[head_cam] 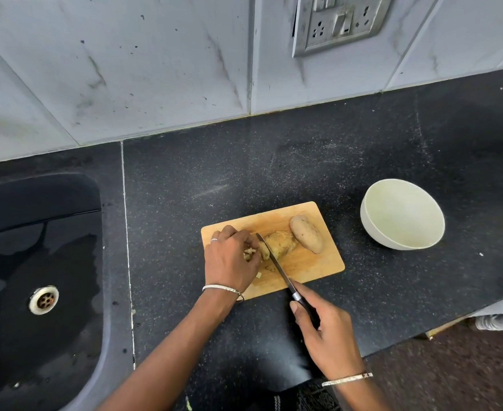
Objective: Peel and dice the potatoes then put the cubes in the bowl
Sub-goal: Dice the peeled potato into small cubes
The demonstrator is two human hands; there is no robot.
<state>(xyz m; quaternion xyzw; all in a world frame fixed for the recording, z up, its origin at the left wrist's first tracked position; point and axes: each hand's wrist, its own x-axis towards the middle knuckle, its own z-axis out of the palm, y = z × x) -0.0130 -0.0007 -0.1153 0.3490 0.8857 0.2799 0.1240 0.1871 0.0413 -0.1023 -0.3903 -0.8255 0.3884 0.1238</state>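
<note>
A wooden cutting board point(312, 264) lies on the black counter. On it sits a peeled potato point(281, 244), partly cut at its left end. My left hand point(229, 258) curls over the cut pieces point(251, 254) and holds them at the board's left side. My right hand point(326, 330) grips the black handle of a knife point(277, 264), whose blade crosses the peeled potato. An unpeeled potato point(307, 233) lies at the board's right end. A white bowl point(403, 213) stands to the right of the board, and I see nothing inside it.
A dark sink point(37, 262) with a metal drain point(43, 300) lies to the left. The tiled wall point(126, 69) carries a switch plate point(339, 22). The counter's front edge point(440, 324) runs at the lower right, with floor beyond it.
</note>
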